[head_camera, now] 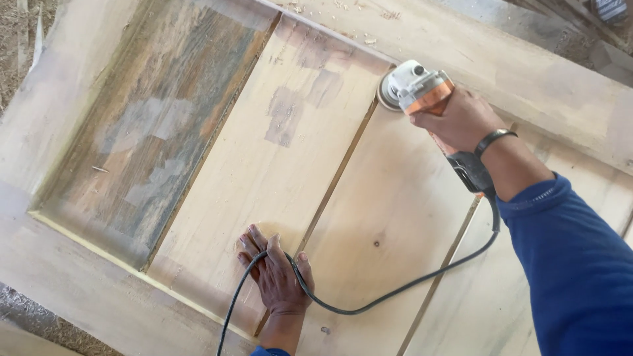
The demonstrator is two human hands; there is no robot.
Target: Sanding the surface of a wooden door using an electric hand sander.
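Work surface: a large wooden door (pixel 86 290) lay flat and filled the view; it carried the hands and the tool.
Far-left panel: the recessed panel (pixel 148 125) nearest the door's left edge was weathered, streaked grey, brown and bluish, with pale patches.
Middle panel: the next panel (pixel 264 171) was pale and mostly bare wood, with a few grey patches toward its upper end.
Left hand: the left hand (pixel 277 273) lay palm down near the door's lower edge, on the groove between the middle panel and the one to its right. Fingers were spread flat on the wood and gripped nothing.
Cable: a black cable (pixel 369 303) ran from the lower edge of the view, passed over the left hand, curved across the pale panel and rose to the tool's rear end.
Third panel: the panel (pixel 389 217) right of the groove was pale, with one small dark knot.
Tool: an angle grinder (pixel 415 86) with a grey head and orange body sat at the upper end of the third panel, its disc against the wood beside the frame rail.
Right hand: the right hand (pixel 458 118) had its fingers closed round the grinder's body; a dark band (pixel 494 138) sat on the wrist above a blue sleeve (pixel 573 264).
Debris: wood shavings (pixel 356 13) lay on the frame near the door's upper edge.
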